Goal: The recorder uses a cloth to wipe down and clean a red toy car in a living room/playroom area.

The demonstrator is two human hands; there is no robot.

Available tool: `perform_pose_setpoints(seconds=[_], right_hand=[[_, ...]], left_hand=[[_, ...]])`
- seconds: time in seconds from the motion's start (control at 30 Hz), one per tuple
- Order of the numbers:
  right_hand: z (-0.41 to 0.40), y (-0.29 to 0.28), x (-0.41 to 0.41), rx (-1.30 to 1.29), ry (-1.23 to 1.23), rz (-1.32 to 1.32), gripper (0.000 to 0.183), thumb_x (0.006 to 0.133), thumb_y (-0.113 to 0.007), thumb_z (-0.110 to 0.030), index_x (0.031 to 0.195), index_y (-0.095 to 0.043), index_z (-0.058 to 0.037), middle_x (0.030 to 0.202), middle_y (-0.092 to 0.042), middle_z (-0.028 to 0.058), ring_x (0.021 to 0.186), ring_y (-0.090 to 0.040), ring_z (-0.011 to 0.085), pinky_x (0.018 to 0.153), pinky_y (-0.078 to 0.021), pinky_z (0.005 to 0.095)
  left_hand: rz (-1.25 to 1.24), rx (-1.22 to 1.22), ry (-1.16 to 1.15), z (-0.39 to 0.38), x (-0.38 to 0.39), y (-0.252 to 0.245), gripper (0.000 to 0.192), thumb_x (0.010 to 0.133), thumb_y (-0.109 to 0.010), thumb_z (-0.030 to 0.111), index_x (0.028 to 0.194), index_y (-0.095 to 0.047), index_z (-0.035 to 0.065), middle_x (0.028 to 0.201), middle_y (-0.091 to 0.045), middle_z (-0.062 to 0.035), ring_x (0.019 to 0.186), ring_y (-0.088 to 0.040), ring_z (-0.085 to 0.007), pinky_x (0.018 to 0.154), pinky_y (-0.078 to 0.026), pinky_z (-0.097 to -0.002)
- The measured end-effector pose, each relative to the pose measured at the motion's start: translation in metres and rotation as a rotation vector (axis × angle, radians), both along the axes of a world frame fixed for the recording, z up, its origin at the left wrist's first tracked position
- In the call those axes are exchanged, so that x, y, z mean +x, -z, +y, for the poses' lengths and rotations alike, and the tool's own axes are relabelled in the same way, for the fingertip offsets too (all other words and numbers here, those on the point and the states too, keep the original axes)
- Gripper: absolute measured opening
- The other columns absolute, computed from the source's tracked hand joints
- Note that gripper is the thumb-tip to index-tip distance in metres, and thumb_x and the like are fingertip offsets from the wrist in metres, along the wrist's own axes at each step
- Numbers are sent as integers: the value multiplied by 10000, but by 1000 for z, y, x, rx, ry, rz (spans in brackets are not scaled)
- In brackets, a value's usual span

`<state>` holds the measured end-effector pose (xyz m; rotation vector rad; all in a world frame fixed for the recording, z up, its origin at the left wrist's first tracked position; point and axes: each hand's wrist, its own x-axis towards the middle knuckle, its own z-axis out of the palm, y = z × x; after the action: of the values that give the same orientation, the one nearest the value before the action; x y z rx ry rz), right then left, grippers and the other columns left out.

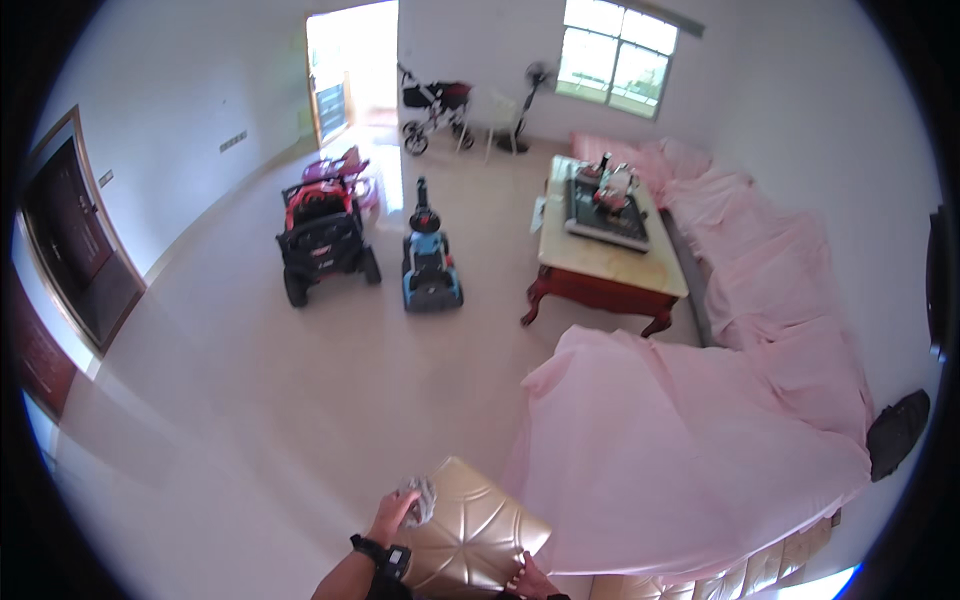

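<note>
A gold tufted cushion-like panel (469,532) with a glossy surface lies tilted right in front of me. My left hand (395,514) holds a crumpled grey cloth (420,502) against the panel's upper left edge. Black bands and a small device are on that wrist. At the panel's lower right edge, my right hand (531,579) grips it, fingers on the top face and close together. The panel's near end is cut off by the picture's rim.
A sofa under pink sheets (675,450) stands close on the right, with a stone-topped table (607,259) beyond it. Farther ahead on the tiled floor are a blue ride-on toy (433,277), a black and red toy car (322,240) and a stroller (435,105).
</note>
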<state>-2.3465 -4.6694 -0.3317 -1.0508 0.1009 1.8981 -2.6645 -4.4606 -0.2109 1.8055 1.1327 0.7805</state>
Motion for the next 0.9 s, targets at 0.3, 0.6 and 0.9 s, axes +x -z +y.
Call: perform_pose_setpoints(seconds=[0.3,0.6,0.9], right_hand=[[33,30,-5,-264,-70,-12,706,875,-348,-700,1223,-521,-111,1125,-498,50,1048,-468,251,939,-383,453],[121,15,15,-368,61,-42,759,832,-416,-719,1267,-462,-99,1254,-454,90,1196,-420,304,1002,-349,531],[346,-92,21,-280,-90,-327,676,872,-402,-677,1357,-366,-206,1370,-384,68,1242,-378,293,1024,-298,537]], left_hand=[[-430,-756,-350,67,50,-51,232,851,-594,229,875,-625,-1,731,-633,-47,554,-591,-124,502,-473,-261],[-440,-831,-238,189,74,3,243,854,-607,259,851,-659,22,658,-618,-30,530,-592,-117,503,-471,-255],[-595,-821,-360,354,50,-34,256,845,-626,267,885,-656,16,731,-625,-17,590,-588,-102,516,-466,-247]])
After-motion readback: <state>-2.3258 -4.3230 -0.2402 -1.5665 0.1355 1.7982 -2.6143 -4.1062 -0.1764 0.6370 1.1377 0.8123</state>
